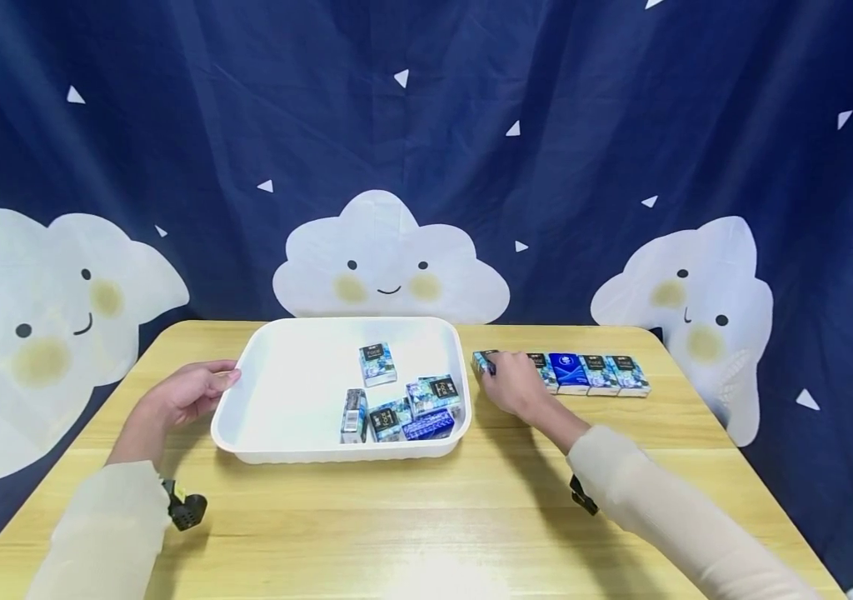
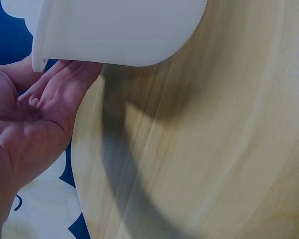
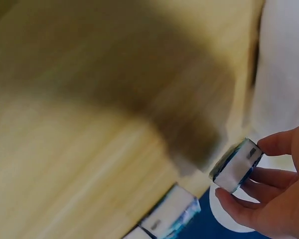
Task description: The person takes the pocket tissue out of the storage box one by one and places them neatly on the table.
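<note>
My left hand (image 1: 190,392) grips the left rim of a white plastic tray (image 1: 284,396), its thumb at the rim and its fingers under the edge in the left wrist view. Beyond the tray's right side, my right hand (image 1: 514,385) holds a small tissue pack (image 3: 238,165) between thumb and fingers. In the right wrist view that pack is apart from the row of tissue packs (image 1: 599,377) on the table. Inside the tray lie several more packs, one flat pack (image 1: 377,364) near the back and a cluster (image 1: 389,419) at the front right.
The wooden table (image 1: 396,517) ends at a dark blue curtain (image 1: 426,125) with cloud faces. One pack (image 1: 569,372) in the row is plain blue; its neighbours are floral. Each wrist carries a black camera (image 1: 185,510).
</note>
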The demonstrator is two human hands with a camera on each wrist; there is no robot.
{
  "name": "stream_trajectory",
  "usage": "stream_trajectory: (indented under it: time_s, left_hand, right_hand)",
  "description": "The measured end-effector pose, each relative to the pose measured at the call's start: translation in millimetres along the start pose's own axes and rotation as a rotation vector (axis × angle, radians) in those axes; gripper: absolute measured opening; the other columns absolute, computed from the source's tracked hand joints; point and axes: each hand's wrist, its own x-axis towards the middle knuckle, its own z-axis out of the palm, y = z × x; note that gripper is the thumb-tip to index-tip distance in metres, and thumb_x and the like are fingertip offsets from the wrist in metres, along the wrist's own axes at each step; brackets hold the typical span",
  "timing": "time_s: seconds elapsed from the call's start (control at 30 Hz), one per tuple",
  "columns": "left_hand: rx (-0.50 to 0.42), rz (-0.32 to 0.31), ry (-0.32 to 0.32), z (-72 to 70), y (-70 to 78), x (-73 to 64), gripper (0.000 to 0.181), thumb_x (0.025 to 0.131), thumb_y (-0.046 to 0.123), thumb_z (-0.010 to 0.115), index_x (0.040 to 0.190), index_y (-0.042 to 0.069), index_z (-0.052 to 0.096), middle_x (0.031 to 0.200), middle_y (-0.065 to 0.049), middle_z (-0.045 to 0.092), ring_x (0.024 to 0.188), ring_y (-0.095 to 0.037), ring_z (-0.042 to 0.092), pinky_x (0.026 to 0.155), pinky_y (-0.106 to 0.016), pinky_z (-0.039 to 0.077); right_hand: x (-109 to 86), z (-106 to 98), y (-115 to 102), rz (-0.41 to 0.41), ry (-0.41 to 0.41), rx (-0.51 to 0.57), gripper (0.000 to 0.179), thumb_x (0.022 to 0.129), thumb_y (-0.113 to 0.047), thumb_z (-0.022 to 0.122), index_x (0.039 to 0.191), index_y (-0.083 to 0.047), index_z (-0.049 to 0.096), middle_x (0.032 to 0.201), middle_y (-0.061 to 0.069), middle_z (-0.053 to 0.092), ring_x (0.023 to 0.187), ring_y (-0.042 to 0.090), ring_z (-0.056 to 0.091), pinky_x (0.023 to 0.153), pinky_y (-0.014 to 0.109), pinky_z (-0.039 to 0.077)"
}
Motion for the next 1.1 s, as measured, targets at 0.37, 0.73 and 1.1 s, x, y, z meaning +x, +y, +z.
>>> stream_trajectory:
  time_s: [0.37, 0.73, 1.1]
  left_hand:
    - [-0.015, -0.005, 0.000, -0.4, -1.2, 0.5, 0.072, 0.107, 0.018, 0.050, 0.159, -0.007, 0.007, 0.092, 0.016, 0.070, 0.085, 0.001, 0.068, 0.081, -0.020, 0.059]
    - [-0.023, 0.005, -0.009, -2.2, -0.4, 1.0, 0.074, 0.107, 0.018, 0.051, 0.158, -0.009, 0.006, 0.094, 0.016, 0.071, 0.086, 0.000, 0.070, 0.082, -0.021, 0.060]
    - [-0.005, 0.003, 0.004, -1.4, -2.0, 1.4, 0.072, 0.107, 0.019, 0.052, 0.159, -0.008, 0.009, 0.093, 0.014, 0.068, 0.083, 0.001, 0.066, 0.080, -0.018, 0.059]
  right_hand:
    - [-12.7, 11.3, 0.4, -0.013, 0.006, 0.002, 0.039, 0.091, -0.009, 0.069, 0.126, 0.007, 0.066, 0.099, 0.022, 0.073, 0.061, 0.019, 0.060, 0.067, 0.036, 0.059]
    - [-14.6, 10.6, 1.6, -0.027, 0.007, -0.044, 0.041, 0.088, -0.012, 0.074, 0.125, 0.004, 0.066, 0.107, 0.023, 0.074, 0.078, 0.029, 0.069, 0.077, 0.045, 0.062]
    - [-6.7, 4.5, 1.0, -0.006, 0.075, -0.032, 0.019, 0.094, -0.016, 0.068, 0.103, 0.000, 0.075, 0.097, 0.019, 0.075, 0.084, 0.036, 0.072, 0.074, 0.047, 0.061]
